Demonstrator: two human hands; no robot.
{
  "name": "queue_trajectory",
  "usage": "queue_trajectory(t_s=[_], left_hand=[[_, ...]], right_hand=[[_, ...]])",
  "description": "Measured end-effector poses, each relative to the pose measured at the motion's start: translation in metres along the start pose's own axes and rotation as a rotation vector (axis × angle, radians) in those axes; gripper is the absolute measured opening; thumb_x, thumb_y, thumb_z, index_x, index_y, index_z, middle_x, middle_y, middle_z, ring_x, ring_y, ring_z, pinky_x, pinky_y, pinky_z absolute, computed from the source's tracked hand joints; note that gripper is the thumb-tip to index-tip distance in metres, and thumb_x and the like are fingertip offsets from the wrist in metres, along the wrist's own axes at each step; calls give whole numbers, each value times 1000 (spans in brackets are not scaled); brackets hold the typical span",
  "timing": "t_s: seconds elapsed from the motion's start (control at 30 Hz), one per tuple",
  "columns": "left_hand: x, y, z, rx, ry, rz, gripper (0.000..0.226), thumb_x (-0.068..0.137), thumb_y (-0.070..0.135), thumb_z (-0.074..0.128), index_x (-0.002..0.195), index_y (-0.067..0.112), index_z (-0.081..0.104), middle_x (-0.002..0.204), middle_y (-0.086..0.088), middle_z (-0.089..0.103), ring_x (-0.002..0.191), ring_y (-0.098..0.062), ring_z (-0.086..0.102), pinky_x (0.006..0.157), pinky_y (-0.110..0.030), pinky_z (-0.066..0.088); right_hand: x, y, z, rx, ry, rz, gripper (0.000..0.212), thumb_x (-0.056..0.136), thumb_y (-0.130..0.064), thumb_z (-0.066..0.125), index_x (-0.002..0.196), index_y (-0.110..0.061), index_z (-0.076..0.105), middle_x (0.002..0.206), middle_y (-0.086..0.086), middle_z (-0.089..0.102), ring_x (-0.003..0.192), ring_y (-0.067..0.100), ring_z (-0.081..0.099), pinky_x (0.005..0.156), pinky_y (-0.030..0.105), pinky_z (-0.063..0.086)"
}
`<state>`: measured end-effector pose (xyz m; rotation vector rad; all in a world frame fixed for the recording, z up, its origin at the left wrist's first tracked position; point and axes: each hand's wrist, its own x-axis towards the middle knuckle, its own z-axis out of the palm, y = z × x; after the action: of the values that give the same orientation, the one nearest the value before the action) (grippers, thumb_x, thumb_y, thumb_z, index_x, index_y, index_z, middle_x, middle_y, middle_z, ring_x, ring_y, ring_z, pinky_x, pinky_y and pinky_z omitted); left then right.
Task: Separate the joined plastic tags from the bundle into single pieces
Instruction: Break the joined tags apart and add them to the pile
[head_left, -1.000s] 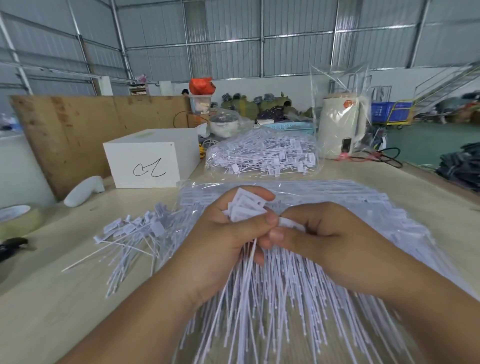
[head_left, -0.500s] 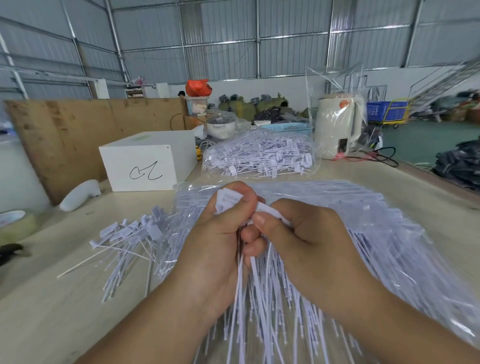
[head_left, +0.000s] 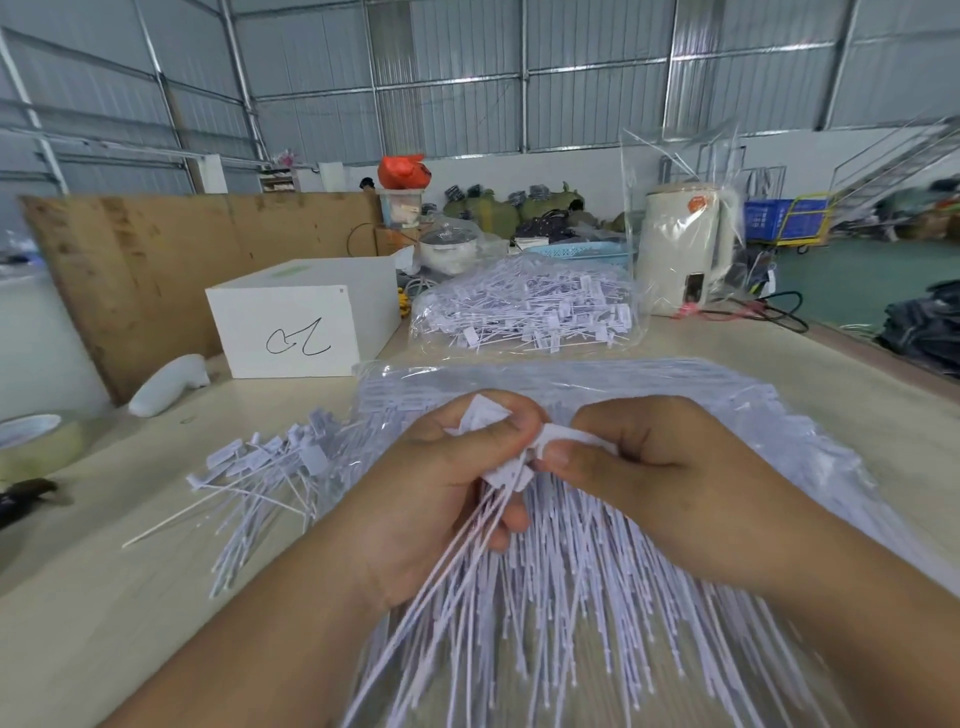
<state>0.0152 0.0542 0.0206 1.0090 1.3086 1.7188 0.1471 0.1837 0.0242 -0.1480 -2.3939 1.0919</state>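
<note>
My left hand (head_left: 436, 499) grips a bundle of joined white plastic tags (head_left: 485, 415) by their flat heads, with the thin tails (head_left: 467, 540) hanging down toward me. My right hand (head_left: 654, 478) pinches one tag head (head_left: 566, 434) between thumb and forefinger, right beside the bundle. Both hands hover over a large clear bag of tags (head_left: 727, 410) lying on the table. A loose pile of single tags (head_left: 270, 467) lies on the table to the left of my hands.
A second clear bag of tags (head_left: 524, 312) lies farther back. A white box (head_left: 306, 317) stands at the back left beside a white controller (head_left: 166, 382). A tape roll (head_left: 36, 441) sits at the left edge, a bagged cream appliance (head_left: 680, 249) at the back right.
My right hand has pulled one tag head a little to the right, away from the bundle in my left hand. The tails now fan out lower between my hands.
</note>
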Motion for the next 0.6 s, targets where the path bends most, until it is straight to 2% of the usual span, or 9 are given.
queue_trajectory(t_s=[0.13, 0.17, 0.2, 0.27, 0.3, 0.37, 0.4, 0.5, 0.6], left_hand=[[1, -2, 0, 57, -25, 39, 11, 76, 33, 71, 83, 25, 72, 69, -4, 63, 45, -17, 57, 41, -23, 46], [1, -3, 1, 60, -16, 61, 11, 75, 33, 70, 83, 25, 72, 69, -4, 63, 45, -17, 56, 42, -23, 46], [1, -4, 2, 57, -1, 79, 12, 74, 33, 70, 83, 25, 72, 68, -4, 62, 45, -17, 55, 42, -23, 45], [1, -6, 3, 49, 36, 101, 13, 73, 34, 71, 82, 24, 71, 67, -3, 62, 43, -17, 52, 41, -22, 42], [1, -7, 4, 45, 51, 104, 13, 73, 34, 71, 81, 24, 70, 66, -2, 61, 42, -16, 50, 41, -21, 39], [1, -8, 5, 25, 79, 118, 9, 75, 32, 71, 78, 24, 68, 65, -2, 58, 40, -14, 45, 41, -19, 35], [1, -8, 6, 2, 96, 128, 8, 76, 29, 73, 77, 23, 67, 67, -4, 58, 40, -14, 44, 40, -18, 34], [3, -11, 10, -124, 162, 138, 7, 75, 24, 72, 77, 20, 66, 69, -7, 57, 41, -13, 41, 39, -17, 33], [6, -10, 15, -269, 178, 149, 9, 72, 22, 69, 79, 17, 66, 61, -4, 53, 40, -10, 40, 36, -17, 32]], right_hand=[[1, 0, -4, 12, -46, 11, 34, 96, -34, 59, 63, -40, 65, 47, -9, 35, 46, 11, 32, 48, 28, 26], [1, -1, -3, 35, -51, 9, 32, 96, -36, 60, 64, -35, 66, 49, -5, 35, 48, 15, 33, 50, 30, 27], [1, -2, -2, 57, -55, 7, 31, 95, -40, 60, 67, -27, 67, 52, 6, 37, 50, 22, 33, 53, 32, 27], [1, -1, 1, 60, -47, 3, 40, 90, -49, 58, 73, -14, 66, 60, 20, 41, 53, 29, 35, 56, 34, 28], [1, -1, 2, 59, -34, 2, 42, 91, -50, 59, 72, -12, 64, 58, 16, 40, 53, 28, 34, 55, 33, 27], [1, -1, 6, 57, 6, 6, 41, 93, -44, 59, 70, -9, 60, 51, -4, 34, 49, 15, 31, 50, 27, 25], [1, -1, 8, 56, 27, 12, 40, 94, -40, 58, 71, -7, 60, 51, -7, 34, 47, 11, 30, 48, 25, 24], [2, -3, 17, 25, 139, 14, 38, 95, -37, 56, 70, -10, 59, 49, -6, 38, 45, 9, 33, 47, 28, 29], [1, -9, 28, -31, 283, 13, 38, 93, -40, 51, 71, -12, 62, 54, -3, 54, 51, 10, 47, 60, 36, 43]])
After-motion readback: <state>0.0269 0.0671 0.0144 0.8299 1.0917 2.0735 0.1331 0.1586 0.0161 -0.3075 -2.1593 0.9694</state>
